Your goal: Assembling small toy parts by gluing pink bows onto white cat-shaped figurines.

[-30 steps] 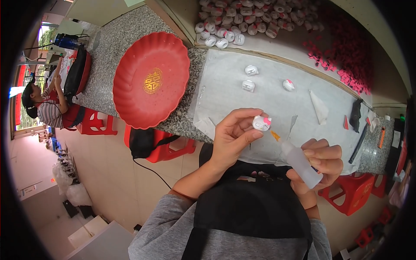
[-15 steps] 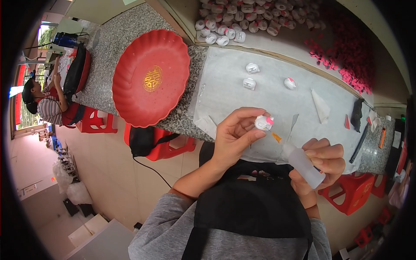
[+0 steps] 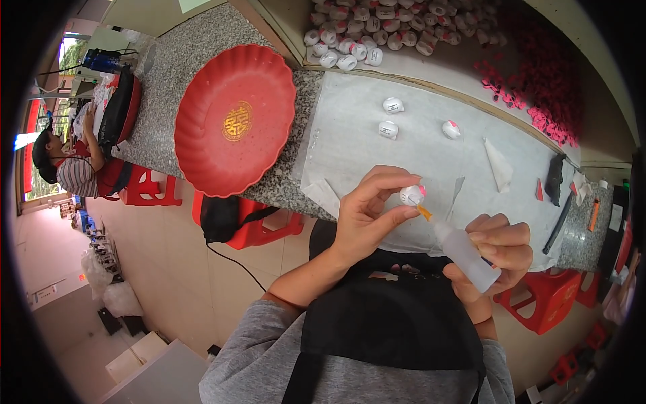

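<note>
Between thumb and fingertips, my left hand (image 3: 367, 219) pinches a small white figurine head (image 3: 411, 196) with a pink bow on one side. My right hand (image 3: 503, 248) is wrapped round a translucent white squeeze bottle (image 3: 465, 254), tilted with its narrow orange tip (image 3: 424, 213) pointing at the figurine head. The tip is right by the head's lower edge; whether they touch I cannot tell. Beyond my hands, two white pieces (image 3: 388, 130) and one with a pink bow (image 3: 451, 130) lie on the white sheet (image 3: 350, 151).
A red scalloped tray (image 3: 208, 128) stands to the left on the granite counter (image 3: 202, 40). On the shelf behind the sheet are piled white pieces (image 3: 397, 27) and pink bits (image 3: 548, 111). Red stools (image 3: 548, 299) flank the counter. Another person (image 3: 74, 165) works at far left.
The orange tip has come closer to the figurine head as the bottle shifted up and left. My left hand has turned the head slightly and moved it a little right.
</note>
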Action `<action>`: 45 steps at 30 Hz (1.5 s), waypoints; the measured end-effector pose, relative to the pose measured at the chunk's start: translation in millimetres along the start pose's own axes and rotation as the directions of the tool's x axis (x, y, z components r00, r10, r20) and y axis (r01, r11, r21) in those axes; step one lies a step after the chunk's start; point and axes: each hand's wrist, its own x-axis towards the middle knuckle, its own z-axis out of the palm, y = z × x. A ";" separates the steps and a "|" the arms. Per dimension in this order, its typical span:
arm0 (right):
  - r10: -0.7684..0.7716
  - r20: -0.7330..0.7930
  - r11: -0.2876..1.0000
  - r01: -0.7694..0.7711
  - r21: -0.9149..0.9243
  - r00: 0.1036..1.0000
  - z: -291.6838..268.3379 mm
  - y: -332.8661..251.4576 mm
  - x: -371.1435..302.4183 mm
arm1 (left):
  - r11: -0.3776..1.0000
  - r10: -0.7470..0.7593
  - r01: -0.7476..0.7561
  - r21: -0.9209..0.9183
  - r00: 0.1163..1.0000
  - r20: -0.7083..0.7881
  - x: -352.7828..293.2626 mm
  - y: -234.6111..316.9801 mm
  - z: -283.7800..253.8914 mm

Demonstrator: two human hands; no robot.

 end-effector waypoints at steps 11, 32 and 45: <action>0.027 -0.057 0.989 -0.034 -0.140 0.998 -0.8 0.8 3.7 | 0.995 0.042 -0.041 0.094 0.999 -0.013 3.1 1.1 -3.3; -0.062 0.406 0.290 0.406 -0.867 0.912 -90.8 159.3 125.1 | 0.992 -0.005 -0.021 -0.124 0.979 -0.205 5.2 13.6 -27.4; 0.642 0.130 0.767 -0.636 -0.086 0.756 7.5 40.0 31.9 | 0.986 -0.098 0.082 -0.145 0.990 -0.105 7.1 5.0 -9.0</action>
